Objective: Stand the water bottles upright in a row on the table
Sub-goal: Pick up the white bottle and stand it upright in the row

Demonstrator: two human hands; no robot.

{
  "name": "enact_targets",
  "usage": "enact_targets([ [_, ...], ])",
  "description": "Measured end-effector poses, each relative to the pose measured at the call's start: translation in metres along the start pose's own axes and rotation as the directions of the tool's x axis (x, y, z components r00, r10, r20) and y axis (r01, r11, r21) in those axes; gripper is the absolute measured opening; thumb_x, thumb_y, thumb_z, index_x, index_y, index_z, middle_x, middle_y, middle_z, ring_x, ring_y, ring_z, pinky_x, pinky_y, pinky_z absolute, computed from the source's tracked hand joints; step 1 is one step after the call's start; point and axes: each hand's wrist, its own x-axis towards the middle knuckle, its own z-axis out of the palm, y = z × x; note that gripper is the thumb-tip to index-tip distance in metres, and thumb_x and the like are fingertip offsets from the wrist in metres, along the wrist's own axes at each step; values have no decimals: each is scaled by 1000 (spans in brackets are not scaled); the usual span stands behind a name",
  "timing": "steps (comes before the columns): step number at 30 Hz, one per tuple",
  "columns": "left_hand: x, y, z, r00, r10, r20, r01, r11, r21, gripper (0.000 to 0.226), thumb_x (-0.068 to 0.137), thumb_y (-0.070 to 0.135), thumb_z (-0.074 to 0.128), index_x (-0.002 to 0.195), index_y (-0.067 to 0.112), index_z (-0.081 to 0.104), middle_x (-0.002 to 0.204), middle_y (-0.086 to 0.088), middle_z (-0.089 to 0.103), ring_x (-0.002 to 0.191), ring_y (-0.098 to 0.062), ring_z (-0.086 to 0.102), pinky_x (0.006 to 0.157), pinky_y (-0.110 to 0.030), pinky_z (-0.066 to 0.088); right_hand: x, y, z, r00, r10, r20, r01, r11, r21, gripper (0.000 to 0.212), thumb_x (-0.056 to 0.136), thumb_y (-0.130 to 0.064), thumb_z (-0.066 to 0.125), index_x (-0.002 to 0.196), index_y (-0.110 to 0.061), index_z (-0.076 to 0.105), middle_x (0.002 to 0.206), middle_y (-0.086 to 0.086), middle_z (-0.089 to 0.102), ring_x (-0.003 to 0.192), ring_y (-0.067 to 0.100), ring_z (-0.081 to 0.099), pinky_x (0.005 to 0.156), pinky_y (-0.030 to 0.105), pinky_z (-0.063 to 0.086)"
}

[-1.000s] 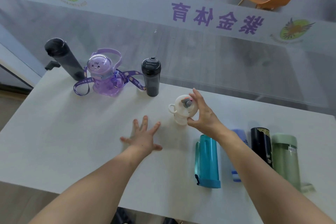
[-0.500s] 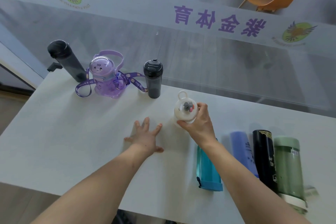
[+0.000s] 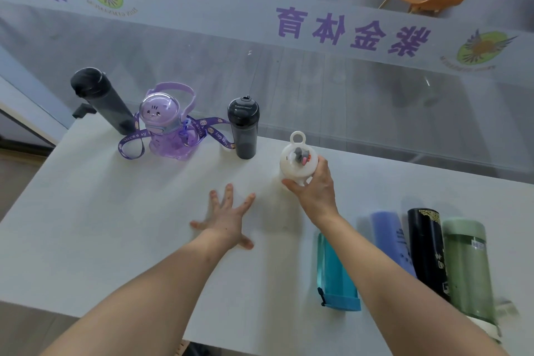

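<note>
**Bottles: three upright, one in hand, four lying**

White round plastic bottle with loop lid [image 3: 297, 165] stands at the row's right end, right hand [image 3: 313, 188] closed around it. Left hand [image 3: 228, 218] lies flat, fingers spread, on the white table [image 3: 86, 211]. Upright: tall dark grey bottle [image 3: 99, 101], purple cartoon bottle [image 3: 166, 124], short black bottle [image 3: 243, 127]. Remaining on their sides: teal [image 3: 335, 274], lilac [image 3: 390, 237], black [image 3: 427, 251], green [image 3: 466, 266].

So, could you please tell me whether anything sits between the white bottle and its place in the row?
Nothing visible does. The right hand holds the white bottle, and the table beside the short dark bottle is bare.
</note>
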Motion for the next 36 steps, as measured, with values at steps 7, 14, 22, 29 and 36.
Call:
enact_targets([
  [7, 3, -1, 1, 1000, -9, 2, 9, 1000, 19, 131, 70, 54, 90, 145, 71, -16, 160, 11, -41, 149, -33, -35, 96, -86, 26, 43, -10, 10, 999, 49, 0, -49, 998, 26, 74, 76, -27, 90, 131, -19, 41, 117, -6, 62, 101, 19, 59, 80, 29, 42],
  [14, 3, -1, 1, 1000, -8, 0, 8, 1000, 14, 130, 69, 55, 89, 145, 71, -15, 160, 11, -42, 149, -33, -35, 96, -87, 26, 52, -16, 17, 996, 85, -34, -84, 996, 10, 73, 76, -32, 89, 126, -18, 39, 113, -4, 61, 97, 23, 60, 80, 32, 45],
  [22, 2, -1, 0, 1000, -6, 7, 6, 1000, 16, 130, 70, 55, 89, 145, 71, -16, 160, 11, -42, 149, -32, -35, 96, -86, 27, 54, -14, 11, 996, 79, -48, -81, 995, -53, 73, 75, -34, 89, 127, -18, 40, 111, -5, 60, 99, 23, 60, 85, 39, 52],
  [29, 3, -1, 0, 1000, -6, 7, 6, 1000, 16, 130, 71, 54, 89, 145, 70, -16, 160, 11, -42, 149, -32, -35, 96, -86, 27, 56, -16, 10, 997, 74, -34, -75, 996, -43, 74, 77, -33, 88, 130, -17, 39, 112, -5, 58, 99, 22, 59, 86, 38, 51],
  [36, 1, -1, 0, 1000, -7, 6, 7, 1000, 12, 130, 71, 53, 89, 145, 71, -16, 160, 12, -42, 149, -31, -36, 97, -86, 26, 56, -13, 10, 997, 67, -27, -68, 997, -35, 76, 76, -35, 89, 130, -17, 38, 114, -5, 58, 100, 22, 59, 86, 36, 50],
])
